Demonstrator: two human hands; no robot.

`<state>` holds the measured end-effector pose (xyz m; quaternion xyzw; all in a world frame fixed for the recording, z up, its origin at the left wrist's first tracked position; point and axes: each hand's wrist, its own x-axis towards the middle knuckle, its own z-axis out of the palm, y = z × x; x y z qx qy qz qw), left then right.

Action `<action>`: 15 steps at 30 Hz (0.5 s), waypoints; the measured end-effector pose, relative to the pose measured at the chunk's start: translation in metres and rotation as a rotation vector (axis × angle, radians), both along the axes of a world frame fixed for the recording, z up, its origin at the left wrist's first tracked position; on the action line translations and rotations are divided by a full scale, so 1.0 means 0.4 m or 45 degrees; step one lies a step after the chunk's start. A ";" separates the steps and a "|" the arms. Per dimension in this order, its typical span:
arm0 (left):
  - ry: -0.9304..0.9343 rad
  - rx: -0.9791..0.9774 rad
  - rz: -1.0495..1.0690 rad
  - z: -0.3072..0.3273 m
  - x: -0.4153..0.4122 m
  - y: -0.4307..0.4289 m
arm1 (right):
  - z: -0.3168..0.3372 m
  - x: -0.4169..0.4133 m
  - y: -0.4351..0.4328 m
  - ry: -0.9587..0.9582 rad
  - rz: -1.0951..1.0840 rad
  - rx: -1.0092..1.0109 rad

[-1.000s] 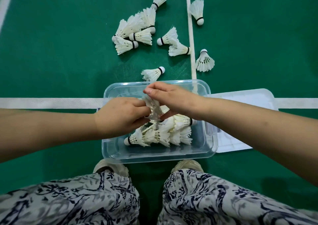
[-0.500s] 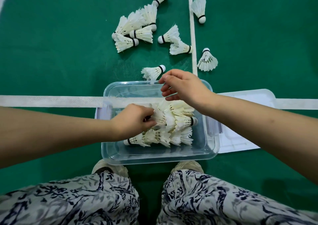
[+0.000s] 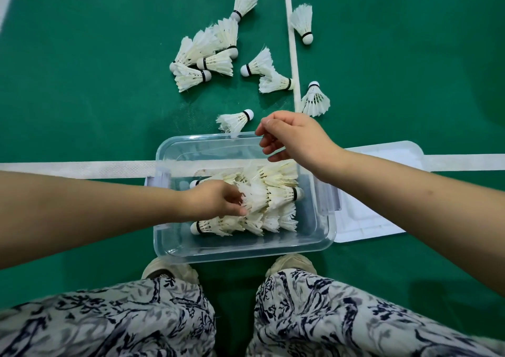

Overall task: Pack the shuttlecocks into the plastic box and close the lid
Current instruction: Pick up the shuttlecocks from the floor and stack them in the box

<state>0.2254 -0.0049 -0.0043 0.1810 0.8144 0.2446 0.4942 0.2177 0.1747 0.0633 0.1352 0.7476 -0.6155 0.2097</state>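
A clear plastic box [image 3: 240, 250] stands on the green floor in front of my feet, with several white shuttlecocks [image 3: 273, 192] piled inside it. My left hand [image 3: 216, 201] is down in the box, its fingers pinching the feathers of one shuttlecock in the pile. My right hand [image 3: 295, 138] hovers over the box's far right corner, fingers loosely curled and apart, holding nothing. One shuttlecock [image 3: 235, 120] lies just beyond the box's far rim. Several more shuttlecocks [image 3: 207, 56] lie scattered farther out. The lid [image 3: 382, 192] lies flat to the right of the box.
White court lines [image 3: 76, 169] cross the green floor, one running under the box and one [image 3: 291, 42] running away from me. My shoes [image 3: 169, 270] and patterned trouser legs [image 3: 109, 324] sit right behind the box's near wall.
My right hand let go of the shuttlecock it was placing and rose away toward the box's far right corner. My left hand shifted right and deeper into the pile.
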 end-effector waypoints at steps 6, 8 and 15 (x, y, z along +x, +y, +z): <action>0.210 -0.039 -0.102 0.084 -0.045 -0.006 | 0.010 -0.003 0.036 0.041 -0.095 0.099; 0.298 0.011 -0.073 0.116 -0.067 -0.001 | 0.001 -0.026 0.057 0.079 -0.147 0.182; 0.543 0.266 0.085 0.172 -0.161 0.047 | -0.092 -0.152 0.161 0.194 -0.074 0.734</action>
